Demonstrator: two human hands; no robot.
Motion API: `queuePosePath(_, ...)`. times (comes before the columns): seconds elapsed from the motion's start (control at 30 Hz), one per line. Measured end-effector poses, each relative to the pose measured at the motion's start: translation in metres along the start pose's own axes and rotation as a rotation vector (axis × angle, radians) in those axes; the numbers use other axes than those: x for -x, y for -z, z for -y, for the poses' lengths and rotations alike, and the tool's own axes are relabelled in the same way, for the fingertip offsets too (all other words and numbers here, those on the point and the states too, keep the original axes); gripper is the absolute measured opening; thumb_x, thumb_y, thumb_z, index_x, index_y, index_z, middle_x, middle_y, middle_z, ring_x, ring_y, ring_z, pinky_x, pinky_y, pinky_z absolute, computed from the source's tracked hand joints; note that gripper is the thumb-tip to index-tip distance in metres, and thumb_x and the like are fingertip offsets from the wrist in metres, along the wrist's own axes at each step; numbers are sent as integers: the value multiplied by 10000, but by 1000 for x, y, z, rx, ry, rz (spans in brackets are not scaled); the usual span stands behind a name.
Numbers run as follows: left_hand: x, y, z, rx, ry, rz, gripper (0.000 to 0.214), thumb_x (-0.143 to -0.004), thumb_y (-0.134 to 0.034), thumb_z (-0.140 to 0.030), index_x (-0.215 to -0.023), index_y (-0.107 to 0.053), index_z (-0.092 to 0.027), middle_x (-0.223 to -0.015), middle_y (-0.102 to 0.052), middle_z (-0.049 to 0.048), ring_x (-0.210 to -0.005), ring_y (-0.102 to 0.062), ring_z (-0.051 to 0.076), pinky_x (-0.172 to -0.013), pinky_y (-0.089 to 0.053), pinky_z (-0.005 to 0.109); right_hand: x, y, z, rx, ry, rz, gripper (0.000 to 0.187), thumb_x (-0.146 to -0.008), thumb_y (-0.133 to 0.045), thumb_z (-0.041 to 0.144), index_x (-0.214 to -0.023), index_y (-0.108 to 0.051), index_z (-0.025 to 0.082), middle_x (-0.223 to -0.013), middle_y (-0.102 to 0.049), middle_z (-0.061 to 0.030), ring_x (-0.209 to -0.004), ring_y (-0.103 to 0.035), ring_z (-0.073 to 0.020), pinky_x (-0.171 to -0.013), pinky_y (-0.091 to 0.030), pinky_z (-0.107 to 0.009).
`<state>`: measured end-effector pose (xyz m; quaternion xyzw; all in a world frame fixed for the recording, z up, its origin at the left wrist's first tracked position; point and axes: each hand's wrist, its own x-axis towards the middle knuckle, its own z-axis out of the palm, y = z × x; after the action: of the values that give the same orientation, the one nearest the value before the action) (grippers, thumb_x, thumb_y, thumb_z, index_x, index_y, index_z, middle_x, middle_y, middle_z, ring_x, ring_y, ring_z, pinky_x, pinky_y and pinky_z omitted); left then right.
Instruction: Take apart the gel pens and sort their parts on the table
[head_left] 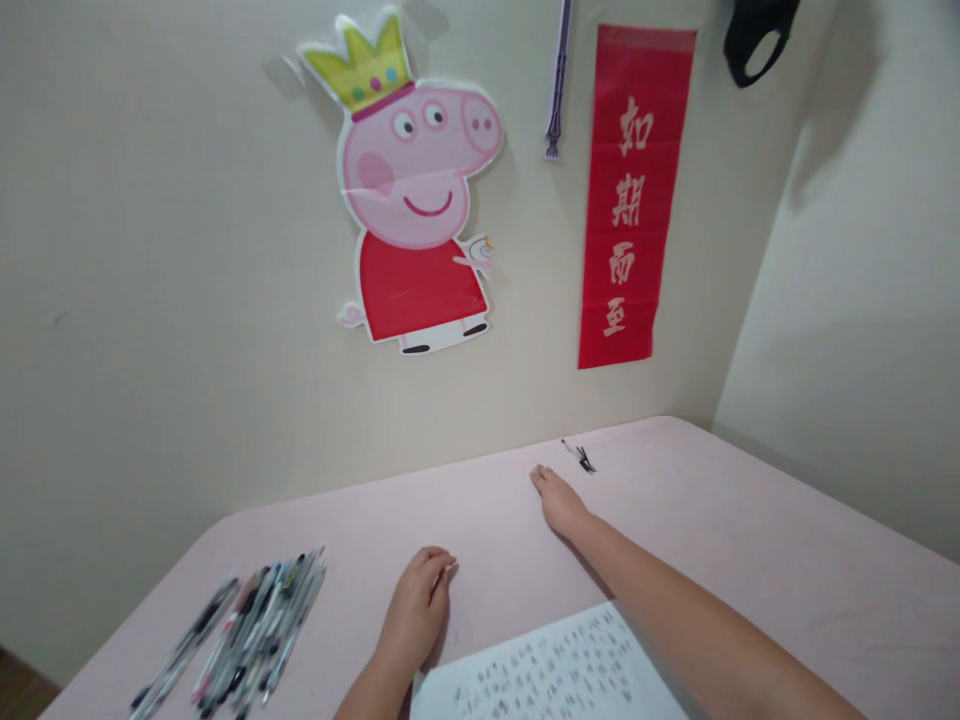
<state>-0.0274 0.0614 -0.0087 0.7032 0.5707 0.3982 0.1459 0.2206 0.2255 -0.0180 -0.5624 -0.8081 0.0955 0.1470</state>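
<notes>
My left hand (420, 605) rests on the pink-covered surface (787, 540), near the left corner of a sheet of paper with rows of handwriting (555, 670). Its fingers are curled and pressed together; a tiny pale spot shows at the tips, too small to name. Stretched far forward, my right hand (561, 500) is low over the surface near the wall. Its fingers are bent together, with something whitish and blurred at their tips. Just beyond it lie a few small black pieces (585, 460). My right forearm passes along the paper's right side.
A heap of pens (262, 630) lies at the left, with more pens (184, 650) beside it. On the wall behind hang a pink pig cutout (420, 210), a red banner (637, 200), a purple strap (556, 85) and a black item (757, 30).
</notes>
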Motion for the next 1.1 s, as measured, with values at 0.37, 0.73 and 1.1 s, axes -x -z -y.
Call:
queuePosePath(0.37, 1, 0, -3, 0, 20, 38, 240, -821, -415, -178, -800, -654, -183, -914, -616, 94, -893, -586, 212, -831, -481, 369, -49, 7, -41, 44, -60, -4, 549, -821, -316, 9, -1350, -459, 54, -1468, -339, -173, -1352, -338, -200, -1103, -235, -323)
queuePosePath(0.73, 2, 1, -5, 3, 27, 33, 216, -822, -430, -183, -801, -644, -195, -898, -606, 90, -879, -585, 217, -822, -480, 371, -61, 7, -48, 81, -50, 25, 559, -821, -320, 34, -1359, -458, 91, -1475, -334, -164, -1352, -333, -209, -1093, -225, -362)
queuePosePath(1.1, 2, 0, -6, 12, 26, 22, 192, -805, -443, -172, -783, -633, -194, -880, -609, 87, -868, -587, 216, -811, -483, 361, -60, 8, -41, 104, -79, 33, 604, -784, -379, 41, -1370, -453, 166, -1466, -377, -120, -1347, -336, -222, -1093, -191, -396)
